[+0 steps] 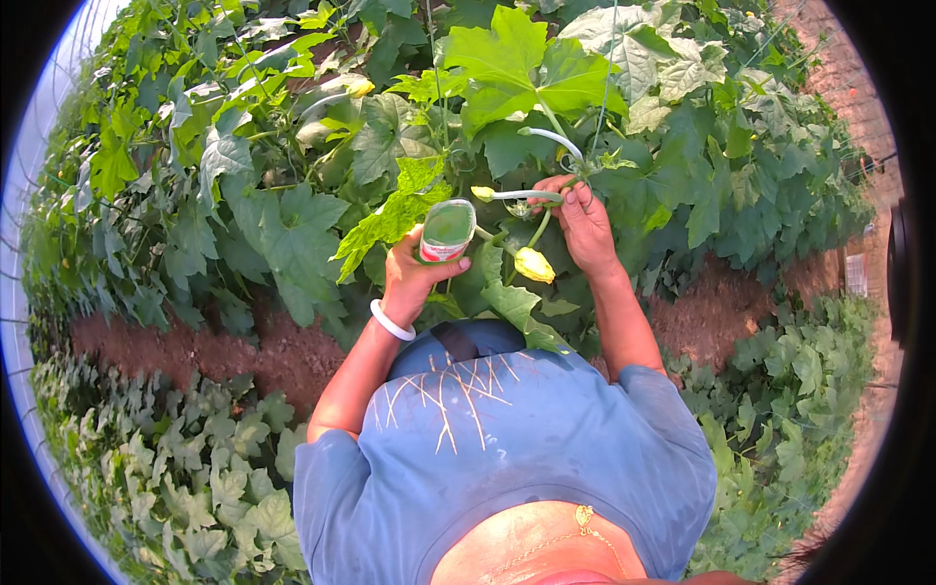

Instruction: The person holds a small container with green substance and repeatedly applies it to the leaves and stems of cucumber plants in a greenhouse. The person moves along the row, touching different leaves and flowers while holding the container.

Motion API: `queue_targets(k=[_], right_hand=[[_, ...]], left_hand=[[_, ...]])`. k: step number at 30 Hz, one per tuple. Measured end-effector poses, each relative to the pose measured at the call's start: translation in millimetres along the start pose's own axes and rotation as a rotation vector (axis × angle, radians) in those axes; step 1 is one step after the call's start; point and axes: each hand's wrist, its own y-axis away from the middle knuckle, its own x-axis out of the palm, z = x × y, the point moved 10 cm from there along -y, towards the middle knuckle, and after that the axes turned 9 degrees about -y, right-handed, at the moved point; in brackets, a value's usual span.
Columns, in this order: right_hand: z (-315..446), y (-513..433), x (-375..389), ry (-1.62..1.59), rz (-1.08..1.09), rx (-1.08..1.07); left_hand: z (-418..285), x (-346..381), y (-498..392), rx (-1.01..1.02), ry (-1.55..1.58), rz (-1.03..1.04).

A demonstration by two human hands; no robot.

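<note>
My left hand [417, 267], with a white band at its wrist, grips a clear plastic cup [447, 228] of green liquid. The cup bears red and white print and tilts towards me. To its right, my right hand [583, 223] pinches a green vine stem [574, 189] between thumb and fingers. By those fingers, a slim young gourd [525, 194] points left, tipped with a yellow bud [482, 193]. Just above, another pale young gourd [552, 137] curves away. Between and below my hands hangs a crumpled yellow flower [534, 265]. Some of my right fingers are hidden behind the stem.
Large lobed leaves [504, 66] crowd around the hands. Thin support strings [608, 73] run upward through the vines. Bare soil [248, 351] separates this row from low leafy plants [219, 482] behind me. A paved path [852, 80] runs along the right.
</note>
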Motion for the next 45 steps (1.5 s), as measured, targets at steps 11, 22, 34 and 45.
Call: queue_targets(k=[11,22,34,45], right_hand=[[33.2,-44.6,59.0,0.84,0.166,0.037],[43.9,-59.9,86.1,0.931,0.149,0.069],[-9.4,-40.9,39.3,0.708,0.188,0.238],[-7.2,-54.5,-22.3,0.749,-0.101,0.163]], left_hand=[[-25.0,-11.4,-14.1,0.052,0.001,-0.012],[-53.4,-14.7,-13.7,0.102,-0.114,-0.016],[-9.7,-19.3,-10.8,0.077,-0.004,-0.018],[10.7,-12.4,6.7,0.032,0.127,-0.012]])
